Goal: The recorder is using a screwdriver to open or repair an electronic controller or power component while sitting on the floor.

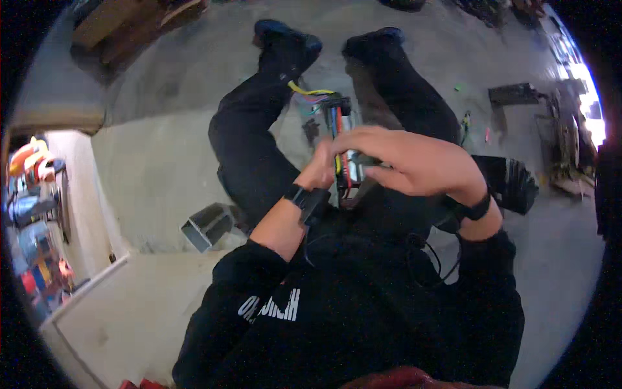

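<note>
Wired module point(339, 118): holding it near the centre of the frame, above the floor point(162, 168) and between the two dark-trousered legs point(249, 129). Seemingly steadying it with the left hand point(317, 167), with fingers clamped on the left edge. With the right hand point(402, 159), reaching across from the right, laying bent fingers over the middle and holding the thumb apart from them, a little lower; not being able to tell whether pinching something there.

By judgement, being occupied with adjusting or pressing parts together, and not yet finishing. For the next move, probably needing a firm left hold, small fingertip motions and care for not pulling the coloured wires point(313, 100).

As for looks, showing a long, narrow form, pointing up the frame, with red, blue and black strands running lengthwise, a dark block point(335, 102) at the upper end and a pale, silvery part point(354, 170) below the right fingers. Also sending a yellow cable point(311, 91) toward the upper left. Being slightly blurred, so hiding finer details.
</note>
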`<control>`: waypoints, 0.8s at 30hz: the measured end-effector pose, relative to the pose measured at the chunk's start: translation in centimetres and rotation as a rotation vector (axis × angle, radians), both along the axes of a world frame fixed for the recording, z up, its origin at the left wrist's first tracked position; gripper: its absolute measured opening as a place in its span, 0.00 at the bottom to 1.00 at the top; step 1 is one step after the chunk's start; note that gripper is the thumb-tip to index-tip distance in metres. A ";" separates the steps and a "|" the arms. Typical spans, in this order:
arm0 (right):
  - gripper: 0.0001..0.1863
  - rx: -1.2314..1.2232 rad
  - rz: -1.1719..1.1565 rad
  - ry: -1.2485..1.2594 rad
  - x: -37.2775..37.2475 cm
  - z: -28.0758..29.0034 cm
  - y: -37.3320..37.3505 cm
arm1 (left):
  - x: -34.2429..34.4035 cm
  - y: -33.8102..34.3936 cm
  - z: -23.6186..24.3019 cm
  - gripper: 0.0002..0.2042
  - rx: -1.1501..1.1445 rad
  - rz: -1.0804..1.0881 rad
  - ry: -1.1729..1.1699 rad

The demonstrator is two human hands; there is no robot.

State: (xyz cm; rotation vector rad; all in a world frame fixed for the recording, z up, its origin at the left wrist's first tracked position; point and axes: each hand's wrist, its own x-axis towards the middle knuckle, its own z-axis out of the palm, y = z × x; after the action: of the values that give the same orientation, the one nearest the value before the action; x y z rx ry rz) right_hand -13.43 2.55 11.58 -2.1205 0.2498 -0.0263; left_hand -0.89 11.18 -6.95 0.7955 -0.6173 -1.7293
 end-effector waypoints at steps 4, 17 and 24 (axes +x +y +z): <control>0.21 0.073 -0.004 -0.096 -0.1 -1.9 -1.8 | -0.4 0.7 -2.3 0.20 0.100 0.136 0.136; 0.10 0.203 -0.411 -0.812 2.7 -7.5 3.3 | -1.8 -2.6 -4.8 0.21 0.497 0.088 0.310; 0.14 0.906 -0.419 -0.488 2.0 -8.0 2.8 | -1.6 -3.3 -4.9 0.21 0.494 0.053 0.289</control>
State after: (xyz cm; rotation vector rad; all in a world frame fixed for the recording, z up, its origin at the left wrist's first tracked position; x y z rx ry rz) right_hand -11.48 5.37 3.61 -1.0896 0.3273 -0.5624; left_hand -2.52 7.93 -11.81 0.8626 0.0343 -1.9282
